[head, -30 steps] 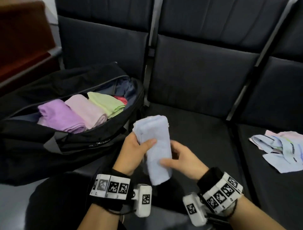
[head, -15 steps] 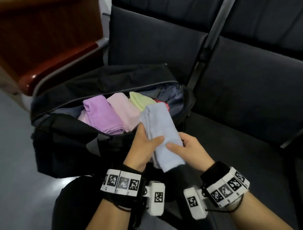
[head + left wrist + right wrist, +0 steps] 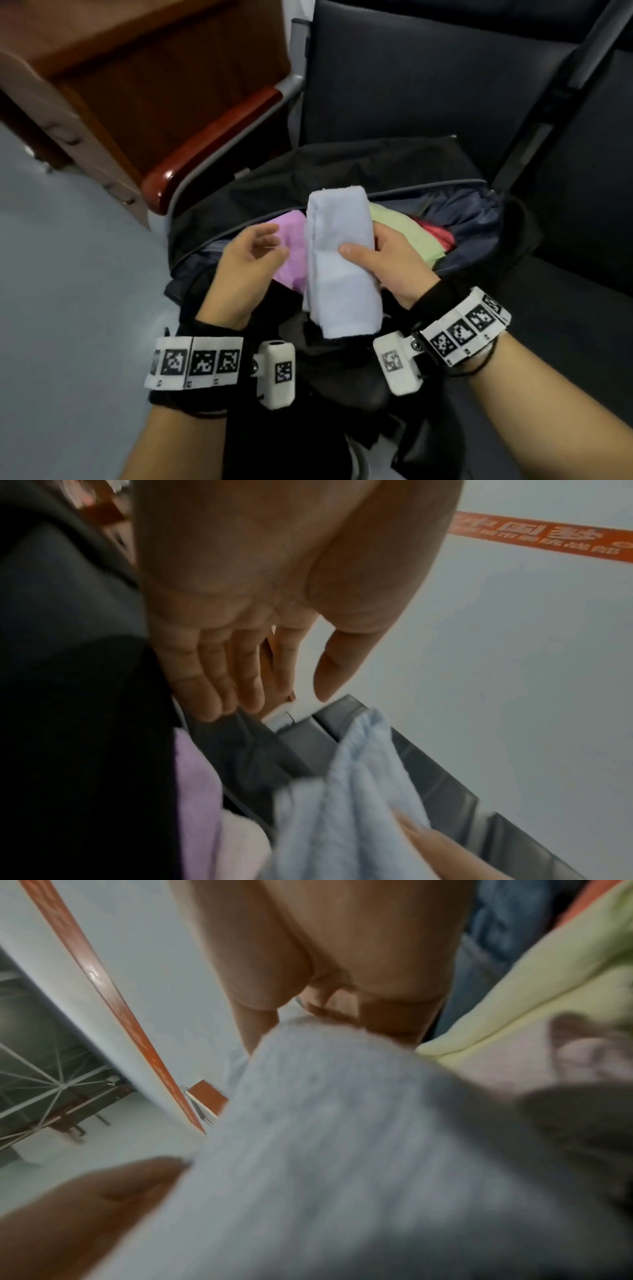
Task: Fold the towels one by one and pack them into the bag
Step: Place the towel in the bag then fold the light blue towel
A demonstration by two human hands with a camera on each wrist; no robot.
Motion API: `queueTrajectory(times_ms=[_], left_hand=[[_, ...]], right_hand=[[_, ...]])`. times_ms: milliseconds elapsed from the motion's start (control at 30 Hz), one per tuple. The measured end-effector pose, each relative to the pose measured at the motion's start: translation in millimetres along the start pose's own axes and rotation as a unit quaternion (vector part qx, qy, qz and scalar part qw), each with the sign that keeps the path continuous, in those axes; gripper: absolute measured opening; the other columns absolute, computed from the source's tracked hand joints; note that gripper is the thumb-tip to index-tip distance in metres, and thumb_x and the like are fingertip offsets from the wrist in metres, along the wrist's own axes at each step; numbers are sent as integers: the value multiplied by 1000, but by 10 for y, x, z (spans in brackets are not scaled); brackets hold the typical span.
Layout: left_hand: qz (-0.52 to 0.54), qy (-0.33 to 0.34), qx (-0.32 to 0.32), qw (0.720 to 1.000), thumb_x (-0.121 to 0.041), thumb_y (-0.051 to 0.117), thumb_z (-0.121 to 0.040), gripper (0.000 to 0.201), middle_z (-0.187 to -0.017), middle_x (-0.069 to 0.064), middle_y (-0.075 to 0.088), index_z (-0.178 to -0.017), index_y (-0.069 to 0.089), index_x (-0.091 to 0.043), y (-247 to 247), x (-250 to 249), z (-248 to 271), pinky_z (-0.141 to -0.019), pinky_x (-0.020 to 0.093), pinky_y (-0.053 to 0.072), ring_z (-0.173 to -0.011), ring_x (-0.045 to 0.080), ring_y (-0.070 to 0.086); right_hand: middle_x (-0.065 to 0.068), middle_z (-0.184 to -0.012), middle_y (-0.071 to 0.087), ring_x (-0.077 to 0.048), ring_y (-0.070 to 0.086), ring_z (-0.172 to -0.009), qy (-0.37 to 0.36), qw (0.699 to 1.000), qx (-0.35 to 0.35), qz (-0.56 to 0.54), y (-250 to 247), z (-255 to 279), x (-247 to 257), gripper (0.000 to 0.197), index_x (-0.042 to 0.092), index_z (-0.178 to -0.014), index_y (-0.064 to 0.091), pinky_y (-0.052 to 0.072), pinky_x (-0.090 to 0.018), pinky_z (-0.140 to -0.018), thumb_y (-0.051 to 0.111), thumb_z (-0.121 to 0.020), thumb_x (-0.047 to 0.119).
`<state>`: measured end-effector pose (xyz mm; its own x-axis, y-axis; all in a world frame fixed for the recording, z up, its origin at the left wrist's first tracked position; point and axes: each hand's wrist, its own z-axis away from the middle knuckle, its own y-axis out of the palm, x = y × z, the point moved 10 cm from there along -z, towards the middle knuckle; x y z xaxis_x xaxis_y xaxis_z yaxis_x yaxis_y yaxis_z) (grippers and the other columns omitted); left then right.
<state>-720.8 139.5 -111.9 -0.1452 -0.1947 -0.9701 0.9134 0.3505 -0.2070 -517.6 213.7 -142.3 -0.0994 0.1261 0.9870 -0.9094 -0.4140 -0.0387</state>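
A folded pale blue towel (image 3: 337,260) is held upright over the open black bag (image 3: 359,171). My right hand (image 3: 387,260) grips it from the right, thumb across its front. The same towel (image 3: 342,1150) fills the right wrist view, and its edge (image 3: 346,791) shows in the left wrist view. My left hand (image 3: 246,263) hovers just left of the towel, fingers relaxed and holding nothing; the left wrist view shows its fingers (image 3: 219,680) straight and empty. Inside the bag lie a purple towel (image 3: 291,250), a light green towel (image 3: 411,236) and a red one (image 3: 438,233).
The bag rests on a dark seat (image 3: 565,308) in a row of seats. A wooden cabinet (image 3: 137,85) and a red-brown armrest (image 3: 212,137) stand to the left, with grey floor (image 3: 68,308) below.
The blue towel has moved left and over the bag opening. My left hand has let go of it and drawn aside; the right hand alone holds it now.
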Motion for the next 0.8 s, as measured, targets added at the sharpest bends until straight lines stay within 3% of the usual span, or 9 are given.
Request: queueTrajectory(times_ms=[167,267,333,400,467,567,667,733,800], left_hand=[[-13,6,-114,993,0,64,-90,28,-102,-1,68,-111,67,-17,-844,127,-281,-81,21,52,-91,10,64],[-23,-45,-148,988,-5,63,-90,32,-113,10,67,-118,62,-19,-1192,421,-457,-89,41,54,-100,25,66],[-9,-91,-169,981,-7,62,-91,38,-114,12,65,-125,53,-21,-1329,671,-516,-75,38,55,-93,28,65],[12,-141,-178,974,-9,62,-92,47,-103,1,61,-134,46,-20,-1373,907,-524,-55,27,48,-80,19,63],[46,-186,-167,967,-13,62,-91,40,-101,3,64,-129,48,-18,-1331,1116,-535,-46,22,47,-76,15,63],[89,-230,-149,958,-25,63,-90,35,-104,10,72,-123,60,-11,-1248,1298,-543,-56,26,51,-80,19,70],[148,-240,-163,946,-40,63,-91,28,-87,0,78,-106,69,-17,-1288,1386,-540,-61,26,55,-76,14,75],[194,-244,-155,937,-44,62,-92,37,-100,1,78,-117,69,-18,-1290,1400,-523,-78,33,57,-92,17,74],[202,-236,-125,942,-40,60,-96,35,-107,4,77,-120,68,-16,-1254,1331,-516,-83,33,57,-98,18,73]], right_hand=[[1,-108,74,-14,73,-95,-16,996,-30,-82,167,-330,308,33,12,-120,60,58,-25,-70,71,-90,14],[0,-115,71,-13,70,-101,-27,996,-52,-66,342,-535,370,39,13,-126,55,59,-27,-77,71,-90,14],[-2,-118,68,-16,67,-106,-18,999,-37,1,524,-607,284,42,12,-127,54,57,-35,-87,71,-89,15],[0,-117,67,-14,65,-105,8,997,8,80,710,-618,102,42,12,-126,53,55,-36,-89,71,-89,19],[2,-116,67,-12,65,-104,36,990,60,126,844,-597,-62,44,14,-128,54,55,-38,-92,71,-89,24],[-1,-115,67,-16,65,-105,57,980,89,166,868,-614,-155,41,14,-123,55,54,-44,-95,72,-88,26],[-1,-116,66,-19,65,-107,84,975,107,177,874,-646,-194,46,14,-122,54,54,-45,-96,76,-84,25],[-2,-118,66,-19,65,-108,105,971,123,174,915,-656,-221,53,16,-125,52,54,-44,-96,79,-81,24],[-2,-117,67,-20,66,-107,107,967,131,193,952,-681,-215,53,17,-125,52,54,-43,-96,80,-79,24]])
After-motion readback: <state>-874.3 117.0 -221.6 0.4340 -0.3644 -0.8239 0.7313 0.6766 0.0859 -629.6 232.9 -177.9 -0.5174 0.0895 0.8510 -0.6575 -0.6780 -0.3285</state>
